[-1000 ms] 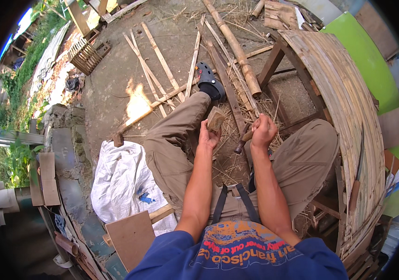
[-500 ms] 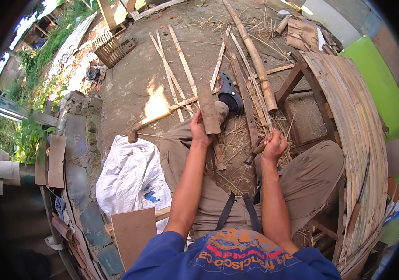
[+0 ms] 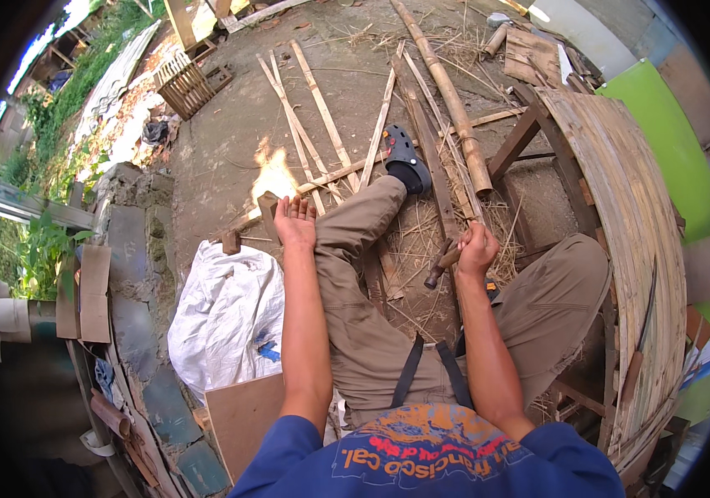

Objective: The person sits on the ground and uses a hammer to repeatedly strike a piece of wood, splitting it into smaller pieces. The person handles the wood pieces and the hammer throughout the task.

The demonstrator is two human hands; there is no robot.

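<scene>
My left hand [image 3: 295, 224] is turned palm up beyond the white sack, fingers stretched out and apart. Right beside it, partly behind the hand, a short wooden board [image 3: 268, 214] stands at a tilt; whether the thumb side touches it I cannot tell. My right hand [image 3: 477, 251] is closed round the handle of a hammer [image 3: 439, 264] above the straw between my legs, the head pointing down and left. My foot in a dark clog [image 3: 403, 153] rests on the ground, beside a long dark timber [image 3: 425, 141].
Split bamboo strips [image 3: 322, 104] and a thick bamboo pole [image 3: 446, 91] lie ahead. On the right stands a slatted bamboo bench [image 3: 620, 183] carrying a long knife [image 3: 637, 357]. To my left are a white sack [image 3: 226, 307], a thin brown panel [image 3: 243, 415] and a broken block wall [image 3: 131, 274].
My left hand has swung left with the short board, from over my shin to beyond the sack, and its fingers have opened. My right hand has shifted slightly left, still holding the hammer.
</scene>
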